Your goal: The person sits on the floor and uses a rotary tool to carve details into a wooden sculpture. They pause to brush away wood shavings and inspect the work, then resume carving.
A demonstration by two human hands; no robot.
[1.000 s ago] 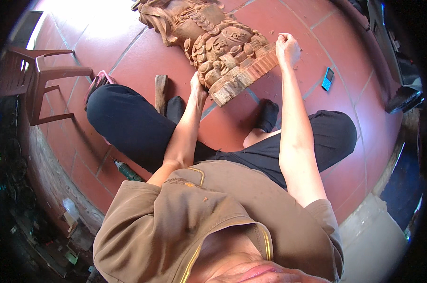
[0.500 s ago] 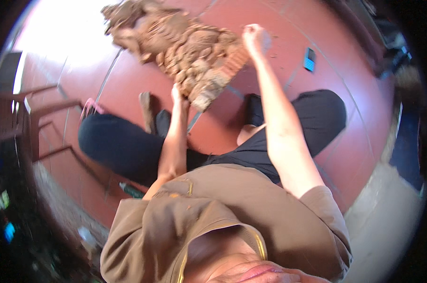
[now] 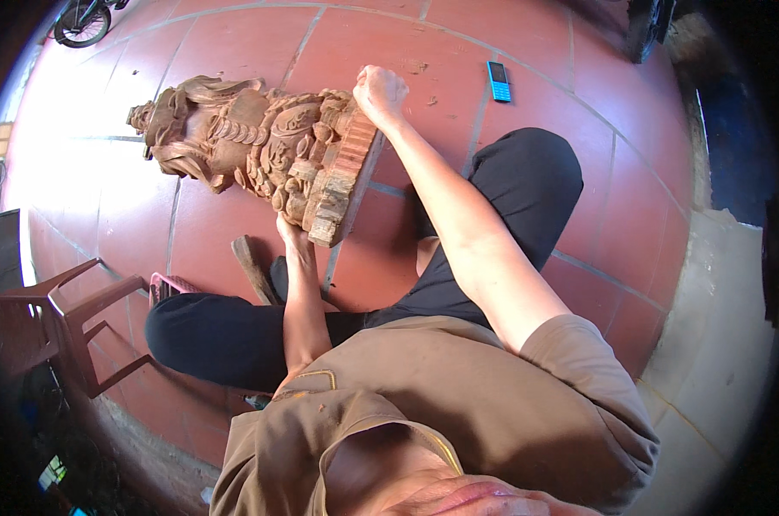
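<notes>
A carved wooden statue [image 3: 260,142], brown with layered relief, lies on its back or side across the tiles. Its head end points left and its striped, flat base [image 3: 342,176] faces my side. My left hand [image 3: 293,234] grips the near corner of that base from below, most of its fingers hidden under the wood. At the far corner, my right hand [image 3: 381,93] is closed like a fist against the base's edge, with its fingertips out of sight.
A blue keypad phone [image 3: 498,82] lies on the red tiled floor, right of my right hand. Near my left knee are a wooden piece [image 3: 252,268], a pink basket-like thing [image 3: 170,285] and a brown plastic stool [image 3: 88,322]. A bicycle wheel [image 3: 82,26] shows far left.
My view has turned, so the statue, phone and stool appear shifted. The statue's head end, formerly cut off and blurred, shows clearly. Both hands stay at the base's corners.
</notes>
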